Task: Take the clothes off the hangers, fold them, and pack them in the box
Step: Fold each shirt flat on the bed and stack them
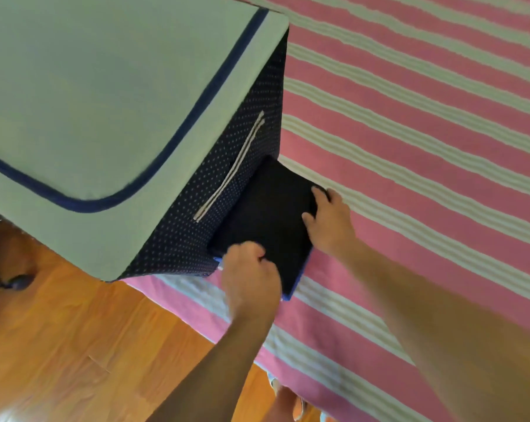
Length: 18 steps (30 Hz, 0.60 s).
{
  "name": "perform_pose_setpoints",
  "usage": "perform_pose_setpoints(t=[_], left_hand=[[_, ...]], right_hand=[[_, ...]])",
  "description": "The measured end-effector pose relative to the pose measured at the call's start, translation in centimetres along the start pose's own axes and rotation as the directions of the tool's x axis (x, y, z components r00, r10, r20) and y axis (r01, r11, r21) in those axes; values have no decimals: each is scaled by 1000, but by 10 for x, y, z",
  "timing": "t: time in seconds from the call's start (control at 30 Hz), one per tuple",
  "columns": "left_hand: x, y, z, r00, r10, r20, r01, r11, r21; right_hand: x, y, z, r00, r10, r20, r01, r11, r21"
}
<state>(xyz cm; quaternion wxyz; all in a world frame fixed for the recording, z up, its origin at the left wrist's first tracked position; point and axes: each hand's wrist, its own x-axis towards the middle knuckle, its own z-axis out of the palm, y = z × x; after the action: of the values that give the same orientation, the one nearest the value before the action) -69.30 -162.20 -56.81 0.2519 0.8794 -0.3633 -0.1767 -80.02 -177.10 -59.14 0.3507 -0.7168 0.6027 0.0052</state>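
Folded black garment (266, 220) lies on the striped bedspread (410, 147), touching the polka-dot storage box (178, 233) — left hand (251, 278) grips its near edge, right hand (329, 220) its far corner. Lift level — lid appears closed.

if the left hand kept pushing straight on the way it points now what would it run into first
Most likely the dotted navy side of the storage box. The left hand grips the near edge of the folded black garment and points up-left toward that wall, which the garment already seems to touch; depth is hard to judge.
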Motion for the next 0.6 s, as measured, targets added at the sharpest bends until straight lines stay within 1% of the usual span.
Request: perform_pose_setpoints(t=[0.03,0.07,0.1,0.13,0.17,0.2,0.23,0.3,0.33,0.37,0.4,0.43,0.47,0.5,0.53,0.57,0.6], left_hand=[[7,9,4,964,265,24,-267,958,102],[23,11,14,897,435,82,-442,875,197],[43,15,23,857,494,149,-515,806,291],[64,18,33,848,475,237,-531,760,374],[82,17,42,850,422,316,-526,725,444],[95,14,50,856,369,362,-511,714,478],[99,9,59,862,329,386,-492,725,482],[95,2,76,866,286,410,-467,754,462],[91,0,81,864,276,421,-465,759,456],[89,2,83,859,271,435,-466,766,443],[90,5,80,855,263,447,-461,780,422],[93,7,75,853,256,454,-450,801,395],[95,7,68,858,255,446,-437,819,372],[95,4,61,869,262,420,-426,828,365],[90,-2,54,886,264,382,-411,829,379],[81,-10,49,906,250,343,-382,830,405],[71,-18,45,923,219,318,-343,840,419]], right_hand=[[-8,6,7,1000,-24,-6,24,1000,-14],[-14,10,10,998,-56,-28,56,998,-25],[-16,16,10,996,-75,-51,74,997,-25],[-17,21,8,994,-83,-66,83,997,-10],[-17,27,5,993,-92,-74,93,996,16],[-17,33,2,993,-91,-73,95,995,42],[-17,39,0,995,-80,-61,85,993,83],[-17,47,1,1000,5,19,-9,976,218],[-18,49,4,994,84,73,-102,947,306],[-20,48,8,974,183,135,-222,892,394],[-23,46,14,935,283,212,-351,812,466],[-26,42,21,887,355,297,-462,718,521],[-29,37,28,841,388,377,-540,623,566],[-31,32,37,812,382,441,-584,518,626],[-31,27,46,800,355,484,-598,395,698],[-30,22,56,802,326,500,-586,274,762],[-28,18,62,814,314,489,-558,191,807]])
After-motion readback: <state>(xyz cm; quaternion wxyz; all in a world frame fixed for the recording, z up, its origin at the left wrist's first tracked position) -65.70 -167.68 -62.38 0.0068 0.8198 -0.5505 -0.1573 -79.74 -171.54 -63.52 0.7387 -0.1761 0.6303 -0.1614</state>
